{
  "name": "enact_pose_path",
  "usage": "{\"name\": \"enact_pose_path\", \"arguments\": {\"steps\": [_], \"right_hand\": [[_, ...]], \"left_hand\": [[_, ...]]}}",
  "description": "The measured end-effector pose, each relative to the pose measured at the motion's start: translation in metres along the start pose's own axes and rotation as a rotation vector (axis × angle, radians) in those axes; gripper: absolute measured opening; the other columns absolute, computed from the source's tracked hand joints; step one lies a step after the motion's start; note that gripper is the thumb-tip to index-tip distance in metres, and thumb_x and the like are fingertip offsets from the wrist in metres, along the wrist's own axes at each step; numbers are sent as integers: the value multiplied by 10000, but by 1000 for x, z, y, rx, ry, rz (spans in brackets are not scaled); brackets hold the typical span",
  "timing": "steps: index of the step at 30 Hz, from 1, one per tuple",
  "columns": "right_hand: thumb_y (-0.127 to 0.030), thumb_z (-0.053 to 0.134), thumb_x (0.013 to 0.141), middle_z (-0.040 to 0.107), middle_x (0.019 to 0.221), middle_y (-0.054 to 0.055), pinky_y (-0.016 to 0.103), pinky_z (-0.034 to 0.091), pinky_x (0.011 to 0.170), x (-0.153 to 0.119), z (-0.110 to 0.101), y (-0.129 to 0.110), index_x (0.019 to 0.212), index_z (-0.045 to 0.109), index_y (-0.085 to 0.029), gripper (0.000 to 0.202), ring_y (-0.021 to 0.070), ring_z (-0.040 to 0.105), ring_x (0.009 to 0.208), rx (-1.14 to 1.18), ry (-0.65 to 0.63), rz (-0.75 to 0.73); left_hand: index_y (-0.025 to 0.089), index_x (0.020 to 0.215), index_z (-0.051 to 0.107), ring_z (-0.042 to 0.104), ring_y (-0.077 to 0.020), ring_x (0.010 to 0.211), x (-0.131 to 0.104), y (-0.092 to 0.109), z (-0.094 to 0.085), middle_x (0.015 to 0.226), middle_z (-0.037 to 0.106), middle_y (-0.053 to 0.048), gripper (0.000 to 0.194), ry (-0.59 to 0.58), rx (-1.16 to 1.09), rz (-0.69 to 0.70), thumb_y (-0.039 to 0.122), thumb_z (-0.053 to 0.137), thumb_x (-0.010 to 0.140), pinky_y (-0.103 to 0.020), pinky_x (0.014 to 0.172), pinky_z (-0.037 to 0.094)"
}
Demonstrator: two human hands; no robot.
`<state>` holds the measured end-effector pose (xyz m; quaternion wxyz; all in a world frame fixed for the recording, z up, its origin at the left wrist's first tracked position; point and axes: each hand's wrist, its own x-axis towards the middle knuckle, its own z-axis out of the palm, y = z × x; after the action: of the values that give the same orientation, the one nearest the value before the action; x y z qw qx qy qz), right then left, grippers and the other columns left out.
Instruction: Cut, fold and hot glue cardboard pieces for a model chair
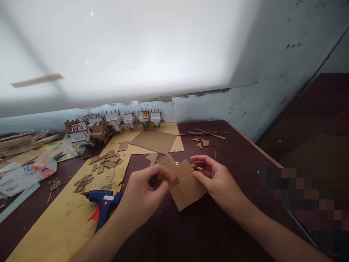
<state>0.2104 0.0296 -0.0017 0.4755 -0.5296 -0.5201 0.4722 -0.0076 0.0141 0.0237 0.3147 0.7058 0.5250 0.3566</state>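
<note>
Cardboard piece [188, 189] in right hand [214, 175], pinched between thumb and fingers; left hand [147, 187] at its other edge, fingertips curled together, grip there unclear.

Lower right: pixelated area [308, 203], contents unreadable. Centre: yellow item [199, 168] largely concealed by right hand [208, 173] and cardboard piece [188, 187]; left hand's [148, 185] fingertip contact indeterminate. Lower left: glue gun [102, 205] handle partly obscured by left forearm [109, 233]; label [109, 197] illegible. Both forearms cut off by frame edges.
</note>
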Motion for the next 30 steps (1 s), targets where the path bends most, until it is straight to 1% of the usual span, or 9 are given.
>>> {"name": "enact_pose_path", "arguments": {"steps": [2, 4, 8, 11, 15, 20, 23, 27, 30], "right_hand": [[-275, 680, 762, 678, 1040, 52, 320, 528, 721, 4, -5, -2, 1098, 654, -222, 340, 209, 678, 878, -35, 94, -57], [-281, 682, 771, 691, 1035, 54, 336, 527, 734, 6, -8, -3, 1091, 660, -232, 324, 222, 679, 898, -39, 125, -78], [-310, 712, 788, 719, 1037, 71, 371, 541, 789, 7, -7, -1, 1076, 655, -229, 305, 244, 684, 949, 5, 74, -60], [-333, 730, 806, 730, 1014, 69, 390, 542, 854, 4, -4, 0, 1076, 652, -224, 301, 245, 686, 977, 25, 55, -80], [-326, 737, 824, 741, 996, 62, 393, 546, 888, 2, -5, -1, 1064, 651, -220, 277, 239, 694, 987, 36, 26, -87], [-308, 720, 862, 745, 990, 36, 369, 540, 876, 0, -6, -2, 1005, 674, -234, 167, 221, 697, 969, -11, -12, -123], [-310, 706, 883, 743, 973, 23, 334, 530, 826, -3, -4, -5, 939, 690, -234, 96, 209, 691, 936, -39, -59, -138], [-345, 665, 915, 736, 931, 12, 296, 512, 741, -7, -4, -14, 935, 703, -234, 119, 196, 672, 872, -116, -134, -144], [-402, 563, 959, 729, 954, 18, 281, 498, 662, -3, -10, -20, 995, 693, -241, 210, 201, 669, 843, -191, -100, -119]], "left_hand": [[214, 718, 615, 494, -133, 576, 5, -1, -10, 606, 550, 48, 137, 79, 126, -79, 139, 532, 797, -235, 534, 352], [214, 649, 535, 477, -145, 573, 9, -3, -17, 569, 510, 44, 166, 32, 241, -129, 125, 488, 781, -251, 541, 326], [213, 622, 572, 575, -186, 622, 10, -12, -15, 634, 643, -5, 199, -227, 323, -142, 130, 482, 779, -279, 575, 355], [214, 764, 673, 655, -235, 772, 10, -18, -11, 823, 738, -60, 171, -191, 308, -122, 143, 518, 780, -298, 657, 423], [208, 982, 703, 670, -257, 966, 15, -20, -13, 1016, 750, -70, 328, -47, 114, -132, 114, 479, 762, -316, 793, 471], [209, 792, 695, 655, -234, 873, 13, -8, -11, 827, 721, -23, 268, 49, -80, -161, 310, 480, 915, -292, 778, 470], [214, 889, 723, 659, -223, 862, 6, 0, -2, 886, 729, -20, 296, -86, -163, -161, 480, 594, 908, -266, 730, 471], [176, 877, 727, 639, -174, 642, 1, 0, 11, 748, 693, -19, 372, -320, -451, -461, 506, 803, 723, -207, 528, 431], [150, 798, 734, 618, -162, 577, 3, -3, 10, 698, 681, -38, 424, -271, -503, -518, 551, 820, 692, -197, 470, 404]]}}
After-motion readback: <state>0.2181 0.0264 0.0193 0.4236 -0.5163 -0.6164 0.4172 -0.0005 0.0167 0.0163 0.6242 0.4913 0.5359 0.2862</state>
